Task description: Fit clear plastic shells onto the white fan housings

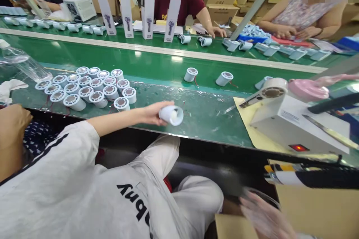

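My left hand (155, 113) is closed round a light blue cylindrical fan housing (171, 115) above the bench's front edge. The housing's open end faces right, with a pale round part inside. My right hand (262, 211) is at the lower right over a cardboard box (235, 226), smeared by motion. A clear plastic piece (263, 196) shows at its fingers; whether it is gripped I cannot tell. Several similar housings with round slotted ends (97, 97) stand grouped on the bench to the left, thin wires beside some. Two more, a nearer housing (191, 75) and a farther one (224, 78), stand farther back.
A white machine with a lit red switch (299, 148) stands at right beside a pink-topped object (308, 89). Tool handles (291, 175) jut out below it. A plastic bottle (25, 61) lies left. Across the green conveyor (157, 58), people sit near upright white boxes (148, 18) and handheld fans.
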`<state>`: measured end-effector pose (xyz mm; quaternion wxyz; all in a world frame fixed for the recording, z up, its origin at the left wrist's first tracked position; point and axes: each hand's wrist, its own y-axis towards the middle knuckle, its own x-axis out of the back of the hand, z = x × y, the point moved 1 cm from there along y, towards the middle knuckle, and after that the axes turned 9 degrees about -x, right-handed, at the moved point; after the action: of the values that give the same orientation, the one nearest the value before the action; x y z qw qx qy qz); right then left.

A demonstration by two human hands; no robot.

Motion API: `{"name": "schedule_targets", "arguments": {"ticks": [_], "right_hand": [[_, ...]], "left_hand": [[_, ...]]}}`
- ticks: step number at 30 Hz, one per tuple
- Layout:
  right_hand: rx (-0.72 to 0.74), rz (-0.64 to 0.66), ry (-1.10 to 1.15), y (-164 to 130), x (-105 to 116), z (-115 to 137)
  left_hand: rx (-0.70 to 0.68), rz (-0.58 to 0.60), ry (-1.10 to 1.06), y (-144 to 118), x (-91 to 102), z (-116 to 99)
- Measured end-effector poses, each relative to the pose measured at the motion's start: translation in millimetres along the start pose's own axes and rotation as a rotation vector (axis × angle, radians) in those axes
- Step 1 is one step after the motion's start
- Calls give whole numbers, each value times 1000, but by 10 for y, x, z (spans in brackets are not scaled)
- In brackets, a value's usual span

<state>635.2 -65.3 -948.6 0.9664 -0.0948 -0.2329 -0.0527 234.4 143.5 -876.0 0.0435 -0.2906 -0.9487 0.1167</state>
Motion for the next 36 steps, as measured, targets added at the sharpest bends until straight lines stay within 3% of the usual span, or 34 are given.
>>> {"name": "schedule_targets", "arguments": {"ticks": [2,4,6,8,11,14,17,22,27,30,32,36], "right_hand": [[139,91,-128,-112,-368,268],[349,20,-313,-134,-719,572],[470,-70,-493,-67,-965,783],[478,-144,-624,8,-1067,855],[370,-132,-623,18,-1041,789],[268,-51,-407,-50,-973,708],[180,12,-115,-99,-950,712],[16,-76,117,-112,-950,780],[-138,-105,416,-86,-940,741],[-209,-77,569,-77,-928,702],[-140,-38,531,-98,-913,703],[118,-26,174,-210,-894,741]], "left_hand": [[67,192,-96,20,-421,219],[87,321,-88,27,-752,369],[83,445,-62,31,-973,428],[50,524,1,33,-1091,413],[-182,490,256,17,-1145,333],[-420,412,456,-22,-1162,309],[-483,363,434,-35,-1184,385],[-548,382,464,-14,-1211,547],[-540,550,352,-43,-1211,531],[-484,575,253,-78,-1224,485],[-393,539,148,-101,-1236,491],[-182,439,-76,-151,-1240,563]]}}
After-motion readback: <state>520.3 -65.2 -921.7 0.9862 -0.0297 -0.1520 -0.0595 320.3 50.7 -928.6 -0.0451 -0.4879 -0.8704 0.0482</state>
